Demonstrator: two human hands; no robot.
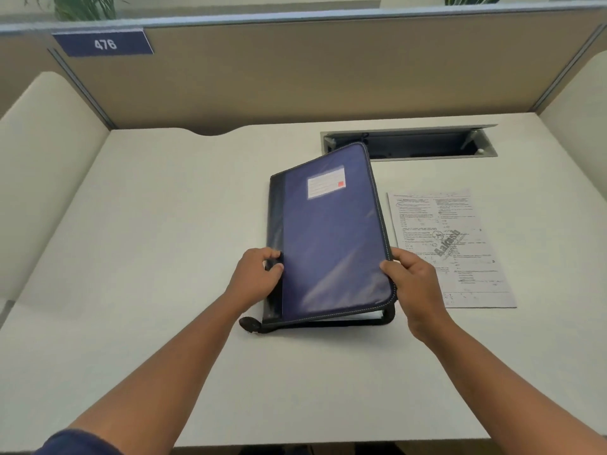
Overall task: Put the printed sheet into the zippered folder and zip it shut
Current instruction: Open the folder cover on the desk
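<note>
A blue zippered folder with a white label lies in the middle of the desk. Its front cover is raised a little along the right edge, and white pages show in the gap at the near corner. My left hand grips the folder's dark spine edge at the near left. My right hand holds the cover's right edge and lifts it. The printed sheet lies flat on the desk just right of the folder, apart from it. A black zip pull sticks out at the folder's near left corner.
The white desk is walled by beige partitions at the back and cream panels on both sides. An open cable tray is sunk into the desk behind the folder. A blue tag reading 476 hangs on the back partition.
</note>
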